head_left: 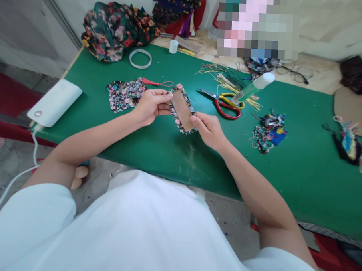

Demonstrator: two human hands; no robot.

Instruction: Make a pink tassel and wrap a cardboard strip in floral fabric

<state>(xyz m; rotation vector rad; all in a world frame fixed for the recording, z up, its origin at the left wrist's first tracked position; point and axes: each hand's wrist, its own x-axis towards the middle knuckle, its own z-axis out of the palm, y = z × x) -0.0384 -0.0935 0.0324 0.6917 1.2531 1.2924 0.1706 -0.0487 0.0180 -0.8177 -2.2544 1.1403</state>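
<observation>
Between my two hands, above the green table, is a small piece of dark floral fabric (178, 121) with a brown cardboard rectangle (182, 110) lying on it. My left hand (152, 106) pinches its upper left corner with the thumb on top. The lower right edge is gripped by my right hand (208, 129), thumb over the cardboard. To the left lies more floral fabric (124, 94), partly behind my left hand, with a red tassel loop (156, 83) beside it. Scissors (222, 103) with red and yellow handles rest to the right, near a green-and-white glue stick (253, 89).
A white power bank (55, 103) with a cable sits at the table's left end. Floral cloth (113, 30) is heaped at the back left, near a roll of tape (140, 59). Fabric scraps (269, 131) and loose threads (228, 82) lie on the green tabletop (305, 169).
</observation>
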